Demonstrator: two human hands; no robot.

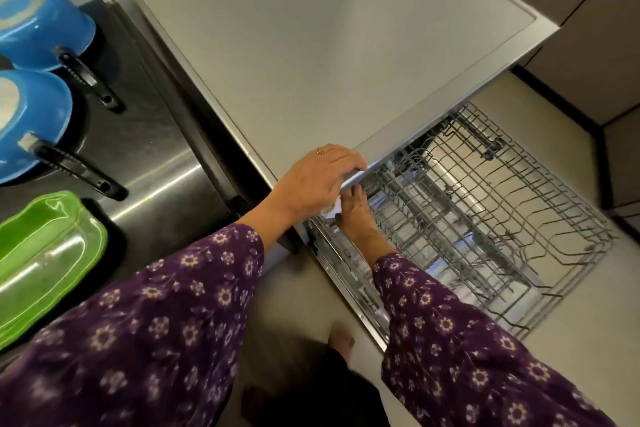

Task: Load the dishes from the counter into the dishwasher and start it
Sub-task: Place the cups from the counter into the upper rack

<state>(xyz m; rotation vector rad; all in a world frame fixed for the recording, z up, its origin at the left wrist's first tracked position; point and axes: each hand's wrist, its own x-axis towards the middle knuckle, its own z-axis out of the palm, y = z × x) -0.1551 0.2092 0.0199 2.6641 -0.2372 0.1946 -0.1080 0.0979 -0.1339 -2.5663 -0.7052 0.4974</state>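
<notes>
Now the left hand (pixel 318 180) is gripping the dishwasher (pixel 329 62) lip; the right hand (pixel 356 215) is reaching beneath, grip hidden, rack (pixel 502 218) at its three o'clock.

Blue pans (pixel 41 28): two
Black pan handles (pixel 86 78): two
Green dish (pixel 45 260): one
Dishwasher (pixel 329 45): one
Wire rack (pixel 502 201): one

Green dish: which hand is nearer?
Left. The left hand grips the top edge of the dishwasher, right of the green dish; the right hand reaches under that edge, farther right.
</notes>
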